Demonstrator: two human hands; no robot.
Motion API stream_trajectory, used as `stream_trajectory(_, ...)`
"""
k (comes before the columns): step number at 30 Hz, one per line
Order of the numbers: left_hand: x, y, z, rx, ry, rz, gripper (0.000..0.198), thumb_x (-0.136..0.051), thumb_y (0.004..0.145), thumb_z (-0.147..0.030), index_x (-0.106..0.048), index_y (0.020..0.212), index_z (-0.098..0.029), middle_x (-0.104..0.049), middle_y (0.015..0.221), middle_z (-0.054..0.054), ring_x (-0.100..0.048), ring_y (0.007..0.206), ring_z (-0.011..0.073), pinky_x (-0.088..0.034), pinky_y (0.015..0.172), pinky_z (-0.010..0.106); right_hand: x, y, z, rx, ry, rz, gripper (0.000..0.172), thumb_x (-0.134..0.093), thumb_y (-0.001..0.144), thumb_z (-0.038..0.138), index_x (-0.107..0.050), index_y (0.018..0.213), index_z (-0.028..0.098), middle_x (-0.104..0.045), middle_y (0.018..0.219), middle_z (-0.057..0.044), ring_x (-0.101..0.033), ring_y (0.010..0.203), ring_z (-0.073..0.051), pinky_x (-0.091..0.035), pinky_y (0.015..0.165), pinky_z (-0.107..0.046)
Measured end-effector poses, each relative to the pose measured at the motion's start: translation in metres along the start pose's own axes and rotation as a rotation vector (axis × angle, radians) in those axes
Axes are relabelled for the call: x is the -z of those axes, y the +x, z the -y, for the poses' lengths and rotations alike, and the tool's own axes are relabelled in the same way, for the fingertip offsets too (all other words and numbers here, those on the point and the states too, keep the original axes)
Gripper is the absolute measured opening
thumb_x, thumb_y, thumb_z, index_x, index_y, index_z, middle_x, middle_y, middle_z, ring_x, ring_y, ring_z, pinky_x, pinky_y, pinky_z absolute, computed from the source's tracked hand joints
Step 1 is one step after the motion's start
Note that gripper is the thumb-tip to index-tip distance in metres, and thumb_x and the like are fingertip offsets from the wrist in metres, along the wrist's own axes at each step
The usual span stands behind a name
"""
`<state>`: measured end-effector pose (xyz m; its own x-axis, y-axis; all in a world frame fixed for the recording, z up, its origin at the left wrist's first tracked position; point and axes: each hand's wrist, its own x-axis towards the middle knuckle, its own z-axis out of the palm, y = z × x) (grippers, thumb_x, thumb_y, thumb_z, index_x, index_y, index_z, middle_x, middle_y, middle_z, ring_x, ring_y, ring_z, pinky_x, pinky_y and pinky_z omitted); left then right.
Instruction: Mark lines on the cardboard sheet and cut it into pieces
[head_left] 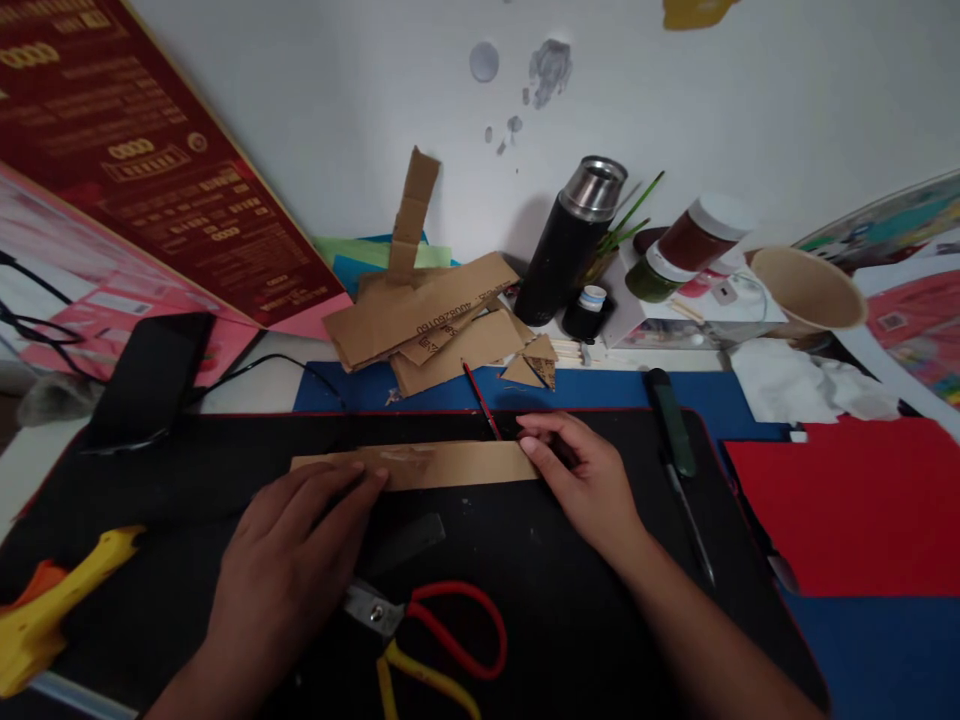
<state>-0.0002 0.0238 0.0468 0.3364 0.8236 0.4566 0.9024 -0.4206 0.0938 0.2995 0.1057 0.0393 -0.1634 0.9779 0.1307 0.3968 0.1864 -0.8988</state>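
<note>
A long narrow cardboard strip (450, 466) lies across the black mat. Its left end is under the fingers of my left hand (289, 560), which press it down from above, close together. My right hand (581, 475) pinches the strip's right end between thumb and fingers. Just beyond the strip, a thin red pencil (481, 400) points away from me. Scissors (379, 612) with one red and one yellow handle lie near my left hand, their blades partly hidden beneath it. A small clear strip (409, 542) rests on the mat between the cardboard and the scissors.
Cardboard scraps (427, 320) are piled at the back, beside a black thermos (562, 250) and paint jars (690, 250). A green-handled knife (679, 430) lies to the right, near red paper (855, 510). At left are a phone (154, 375) and a yellow glue gun (67, 600).
</note>
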Motion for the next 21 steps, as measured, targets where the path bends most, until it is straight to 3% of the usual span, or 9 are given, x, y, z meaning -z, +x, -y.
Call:
stream_trajectory(3,-0.001,0.0,0.0,0.004,0.003,0.004,0.027,-0.065,0.1,-0.008,-0.07,0.123,-0.019,-0.076,0.111,0.012,-0.071,0.1,0.0299,-0.057,0.088,0.045,0.0,0.0,0.0,0.046,-0.078,0.06,0.018,-0.069,0.099,0.024,-0.078,0.114,0.024,-0.079,0.104,-0.005,-0.073,0.086,-0.02,-0.059,0.077,-0.031)
stream_trajectory(6,-0.001,-0.001,-0.002,0.009,0.012,0.004,0.029,-0.066,0.099,-0.007,-0.071,0.125,-0.019,-0.076,0.113,0.011,-0.071,0.103,0.0296,-0.057,0.09,0.044,-0.001,-0.001,-0.001,0.106,-0.139,0.116,0.018,-0.064,0.103,0.024,-0.077,0.116,0.024,-0.079,0.109,-0.007,-0.076,0.1,-0.023,-0.06,0.086,-0.034)
stream_trajectory(13,0.001,-0.009,-0.016,0.047,0.095,0.039,0.034,-0.06,0.102,-0.01,-0.07,0.133,-0.015,-0.079,0.122,0.012,-0.071,0.113,0.0303,-0.058,0.093,0.045,0.0,-0.002,-0.006,0.19,-0.27,0.116,0.019,-0.061,0.106,0.031,-0.076,0.117,0.025,-0.08,0.112,-0.007,-0.078,0.104,-0.027,-0.062,0.09,-0.04)
stream_trajectory(21,-0.009,-0.018,-0.028,0.141,0.078,0.159,0.041,-0.056,0.103,-0.012,-0.066,0.143,-0.016,-0.075,0.135,0.012,-0.066,0.125,0.0307,-0.059,0.104,0.048,0.001,-0.001,-0.013,0.222,-0.334,0.126,0.023,-0.06,0.106,0.041,-0.077,0.114,0.029,-0.081,0.116,-0.007,-0.079,0.104,-0.03,-0.064,0.089,-0.044)
